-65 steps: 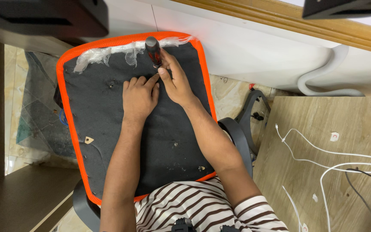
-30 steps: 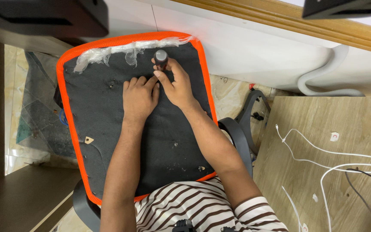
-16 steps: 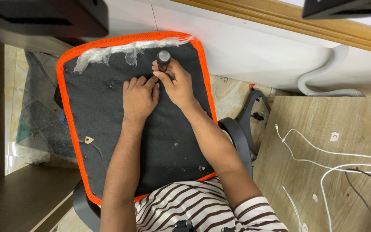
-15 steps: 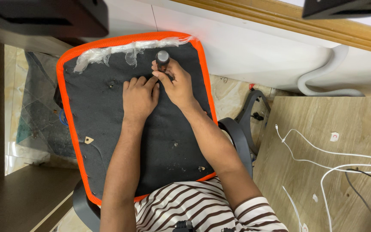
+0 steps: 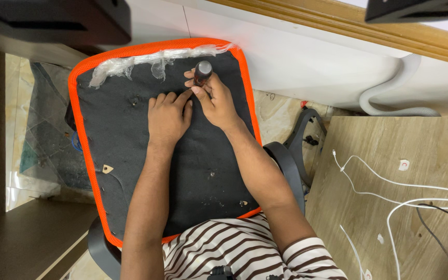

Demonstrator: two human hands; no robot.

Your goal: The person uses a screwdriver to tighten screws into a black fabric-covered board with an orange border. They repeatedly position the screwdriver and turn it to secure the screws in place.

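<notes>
An upturned chair seat [image 5: 115, 135] lies across my lap, its underside black fabric with an orange mesh rim. My right hand [image 5: 216, 101] grips a screwdriver [image 5: 202, 71] with a dark red and black handle, held nearly upright near the seat's far edge. Its tip is hidden behind my fingers. My left hand [image 5: 167, 116] rests flat on the black fabric right beside it, the index fingertip touching the spot under the tool. Torn clear plastic [image 5: 130, 62] clings along the seat's far edge.
A wooden board [image 5: 390, 155] with white cables [image 5: 390, 189] lies on the right. A black chair armrest [image 5: 291, 166] and base parts [image 5: 309, 129] sit between seat and board. A grey corrugated hose [image 5: 390, 98] runs along the white wall. Dark furniture stands at left.
The screwdriver handle has tipped from leaning away to nearly upright and shifted slightly right, with my right fingers regripping it. My left hand has stayed put.
</notes>
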